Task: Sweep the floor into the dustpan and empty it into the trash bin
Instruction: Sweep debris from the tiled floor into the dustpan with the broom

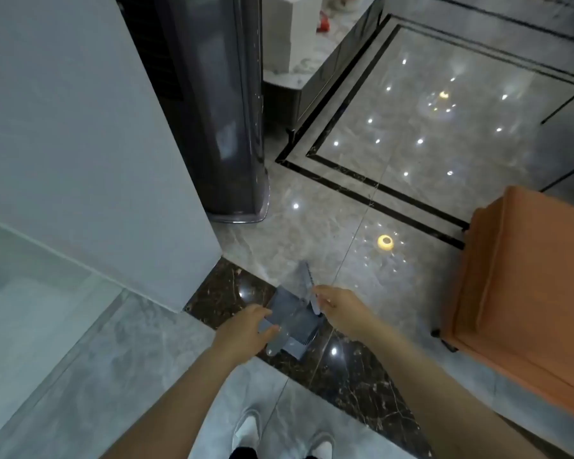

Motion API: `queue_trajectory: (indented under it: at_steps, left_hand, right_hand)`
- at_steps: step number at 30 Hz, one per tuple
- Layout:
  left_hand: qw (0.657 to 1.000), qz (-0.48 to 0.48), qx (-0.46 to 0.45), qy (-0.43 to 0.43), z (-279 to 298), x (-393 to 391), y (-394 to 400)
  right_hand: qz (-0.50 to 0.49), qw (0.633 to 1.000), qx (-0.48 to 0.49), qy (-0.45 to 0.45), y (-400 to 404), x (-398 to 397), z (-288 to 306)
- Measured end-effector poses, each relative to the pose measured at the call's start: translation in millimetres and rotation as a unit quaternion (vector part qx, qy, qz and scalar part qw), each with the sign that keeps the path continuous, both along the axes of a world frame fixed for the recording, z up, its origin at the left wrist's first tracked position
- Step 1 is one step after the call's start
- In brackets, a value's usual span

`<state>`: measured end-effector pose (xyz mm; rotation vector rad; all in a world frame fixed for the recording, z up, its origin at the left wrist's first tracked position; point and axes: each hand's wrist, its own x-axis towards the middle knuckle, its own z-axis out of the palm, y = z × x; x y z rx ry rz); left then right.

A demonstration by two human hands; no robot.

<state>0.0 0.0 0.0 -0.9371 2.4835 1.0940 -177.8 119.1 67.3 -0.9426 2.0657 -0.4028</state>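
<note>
Gripping the grey dustpan [287, 318] with the left hand [246, 332] low over the dark floor strip [352, 369], probably to catch dirt; pinching the brush [309, 286] in the right hand [340, 308] to sweep

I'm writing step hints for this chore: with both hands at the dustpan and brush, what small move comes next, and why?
Probably pull the brush free with the right hand while the left hand steadies the dustpan. The two look nested together over the dark floor strip, so sweeping can't start until they are apart. Blur hides the exact grips.
</note>
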Motion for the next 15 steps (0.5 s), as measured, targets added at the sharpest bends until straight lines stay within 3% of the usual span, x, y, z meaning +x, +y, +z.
queue_trajectory:
  at_steps: [5,15]
  left_hand:
    - [0.987,0.078,0.144,0.006,-29,3,23]
    - [0.976,0.137,0.168,0.007,-38,-2,30]
  right_hand:
    - [0.032,0.999,-0.018,0.005,2,6,-29]
    - [0.062,0.991,-0.085,0.084,-12,-2,-44]
